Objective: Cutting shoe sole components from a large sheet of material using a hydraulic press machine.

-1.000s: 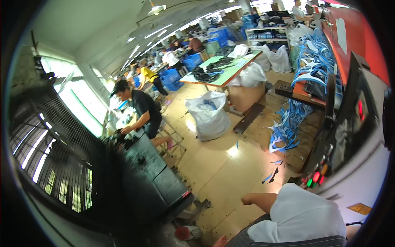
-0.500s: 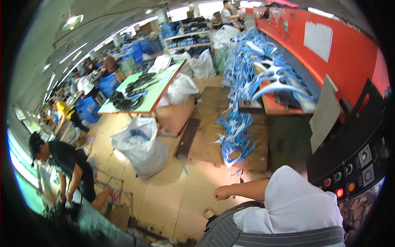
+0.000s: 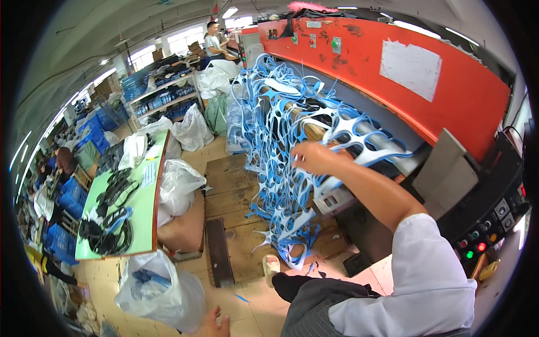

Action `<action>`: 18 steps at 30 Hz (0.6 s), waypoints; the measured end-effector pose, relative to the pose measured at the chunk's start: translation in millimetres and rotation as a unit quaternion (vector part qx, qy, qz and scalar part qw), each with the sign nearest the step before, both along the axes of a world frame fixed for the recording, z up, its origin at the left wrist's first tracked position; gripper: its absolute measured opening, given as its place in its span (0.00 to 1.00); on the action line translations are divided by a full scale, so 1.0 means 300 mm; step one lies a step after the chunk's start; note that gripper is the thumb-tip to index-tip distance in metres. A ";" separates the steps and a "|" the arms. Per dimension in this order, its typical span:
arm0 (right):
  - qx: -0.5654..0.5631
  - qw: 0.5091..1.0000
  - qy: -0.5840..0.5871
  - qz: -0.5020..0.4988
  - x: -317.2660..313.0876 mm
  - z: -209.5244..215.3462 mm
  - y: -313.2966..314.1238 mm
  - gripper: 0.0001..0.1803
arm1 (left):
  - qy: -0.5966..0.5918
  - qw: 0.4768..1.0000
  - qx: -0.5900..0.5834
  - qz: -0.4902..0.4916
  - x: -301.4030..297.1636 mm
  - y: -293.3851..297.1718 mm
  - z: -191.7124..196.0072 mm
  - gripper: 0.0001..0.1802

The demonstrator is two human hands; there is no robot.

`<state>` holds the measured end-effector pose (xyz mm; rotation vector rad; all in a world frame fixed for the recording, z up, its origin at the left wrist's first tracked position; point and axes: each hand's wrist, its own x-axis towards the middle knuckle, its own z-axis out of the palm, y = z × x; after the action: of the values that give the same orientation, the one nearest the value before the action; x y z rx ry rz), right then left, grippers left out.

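A long tangle of blue and white cut-out sheet scraps point(image 3: 275, 129) lies over the red machine's bed and hangs down its near side to the floor boards. My right hand point(image 3: 315, 158) is stretched out in front of these scraps, fingers bent and apart, with nothing visible in them. Whether its fingertips touch the scraps cannot be made out. At the lower edge my left hand point(image 3: 216, 324) shows only in part, its fingers spread and bare of anything. It is nearest to a white woven sack point(image 3: 168, 297) with blue pieces inside.
The red machine point(image 3: 359, 56) runs along the right, with a black control panel point(image 3: 488, 230) of lit buttons. At left stands a green-topped table point(image 3: 149, 210) with dark cut pieces. Farther back are a shelf point(image 3: 163, 101), white sacks and a person point(image 3: 213, 45). My sandalled foot point(image 3: 271, 268) is on the floor.
My view has swung right and come closer to the scraps. The right arm has reached out and up toward them, its fist loosening. My left hand has come into view at the lower edge.
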<state>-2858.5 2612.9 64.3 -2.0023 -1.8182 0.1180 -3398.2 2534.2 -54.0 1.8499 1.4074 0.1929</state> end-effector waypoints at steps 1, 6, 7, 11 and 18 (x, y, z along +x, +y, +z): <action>0.021 0.998 -0.029 -0.045 0.086 0.005 0.118 0.18 | -0.044 0.999 0.000 -0.013 0.067 0.089 -0.022 0.28; -0.016 0.950 -0.116 -0.291 0.531 -0.048 0.705 0.19 | -0.028 0.993 0.003 -0.116 0.292 0.461 -0.124 0.28; -0.031 0.931 -0.117 -0.345 0.580 -0.061 0.792 0.19 | -0.022 0.992 -0.067 -0.105 0.333 0.516 -0.094 0.27; -0.125 0.881 -0.176 -0.421 0.827 -0.095 0.958 0.18 | -0.042 0.974 -0.191 -0.111 0.325 0.896 -0.175 0.26; -0.074 0.856 -0.054 -0.508 0.808 -0.141 1.015 0.23 | -0.016 0.986 -0.120 -0.117 0.550 1.370 0.096 0.25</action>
<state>-2616.2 2917.3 22.0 -2.8385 -0.5946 -0.1846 -3233.2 2945.2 -25.1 1.7828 1.1268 -0.0627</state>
